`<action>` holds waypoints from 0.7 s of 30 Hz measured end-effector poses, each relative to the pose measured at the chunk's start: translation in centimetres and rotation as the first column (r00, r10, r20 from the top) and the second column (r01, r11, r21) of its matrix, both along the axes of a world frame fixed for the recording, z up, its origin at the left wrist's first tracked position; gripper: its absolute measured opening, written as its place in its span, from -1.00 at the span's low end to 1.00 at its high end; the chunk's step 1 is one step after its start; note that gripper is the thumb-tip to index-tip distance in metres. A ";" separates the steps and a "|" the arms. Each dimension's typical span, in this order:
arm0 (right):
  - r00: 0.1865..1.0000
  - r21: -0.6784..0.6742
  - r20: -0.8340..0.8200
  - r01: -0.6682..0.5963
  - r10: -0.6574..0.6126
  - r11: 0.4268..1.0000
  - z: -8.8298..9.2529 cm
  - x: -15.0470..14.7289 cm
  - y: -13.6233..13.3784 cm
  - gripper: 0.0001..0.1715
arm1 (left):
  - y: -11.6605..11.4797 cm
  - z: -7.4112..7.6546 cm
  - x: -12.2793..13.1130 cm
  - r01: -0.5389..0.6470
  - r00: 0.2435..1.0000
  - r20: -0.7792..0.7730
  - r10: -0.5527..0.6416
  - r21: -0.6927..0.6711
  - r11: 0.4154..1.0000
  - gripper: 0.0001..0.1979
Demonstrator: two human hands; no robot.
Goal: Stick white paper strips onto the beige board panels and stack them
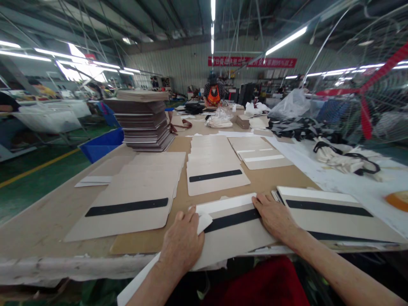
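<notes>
We are resting our left hand (182,242) on the near-left part of a beige sheet (236,244), which is lying at the near edge of the surface (41,225) and hanging slightly over it. Its fingers (186,217) are lying together over a white slip (205,221). We cannot tell whether they are pinching it or only pressing it. Our right hand (276,219) is lying flat on the sheet with its fingers apart, their tips touching the black band (231,219) that is running across the sheet below a white flap (225,203).

We are judging the sheet to be light, thin card. It is looking stiff enough to slide flat, yet ready to bow or crease if lifted by one corner (the smooth face is probably letting it slip over its neighbours). Taking it by two opposite edges, clear of the band, is looking safest to us. The slip is looking flimsy and easy to tear.

A like sheet (334,216) is lying just beside it on the right, and another (127,208) on the left. Farther off, a low pile (213,165) and a tall stack (145,123) are standing. A person (213,94) in an orange vest is working at the far end.

We are finding no print or label on the sheets. A red banner (251,62) is hanging on the back wall, its white characters too small for reading.
</notes>
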State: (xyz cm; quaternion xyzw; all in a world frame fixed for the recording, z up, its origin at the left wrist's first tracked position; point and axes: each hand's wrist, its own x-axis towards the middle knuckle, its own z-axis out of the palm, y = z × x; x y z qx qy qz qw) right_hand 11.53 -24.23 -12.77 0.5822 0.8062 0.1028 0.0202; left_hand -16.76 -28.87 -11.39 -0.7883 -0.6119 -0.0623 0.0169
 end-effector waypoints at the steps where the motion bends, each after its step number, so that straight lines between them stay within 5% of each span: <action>1: 1.000 0.002 -0.011 0.001 -0.001 1.000 0.1 -0.1 0.0 -0.46 | 0.0 0.0 0.0 0.003 1.000 0.010 -0.002 -0.003 1.000 -0.66; 6: 0.999 0.024 -0.034 0.015 -0.014 1.000 1.2 0.1 -0.1 -0.52 | -0.1 0.0 -0.4 -0.024 0.998 0.053 0.024 -0.002 1.000 -0.63; 10: 0.990 0.022 -0.130 -0.048 0.051 0.999 1.9 -0.3 -3.0 -0.56 | -1.7 0.6 -1.4 -0.084 0.992 0.094 0.083 0.014 0.996 -0.63; 14: 0.903 -0.078 -0.323 -0.326 0.285 0.942 0.7 -2.8 -7.1 0.02 | -3.8 0.8 -2.4 -0.091 0.970 0.224 0.091 -0.011 0.996 -0.71; 15: 0.891 -0.087 -0.335 -0.352 0.306 0.932 0.1 -3.6 -7.8 0.03 | -4.1 0.7 -2.7 -0.077 0.964 0.255 0.076 -0.007 0.997 -0.71; 19: 0.892 0.095 -0.332 -0.294 0.308 0.951 -2.0 -6.2 -8.4 -0.47 | -4.6 -0.2 -4.6 -0.033 0.934 0.356 0.010 0.059 0.998 -0.69; 21: 0.854 0.236 -0.364 -0.302 0.372 0.924 -2.0 -6.6 -7.8 -0.57 | -4.3 -0.6 -6.0 -0.090 0.924 0.380 0.048 0.093 0.992 -0.69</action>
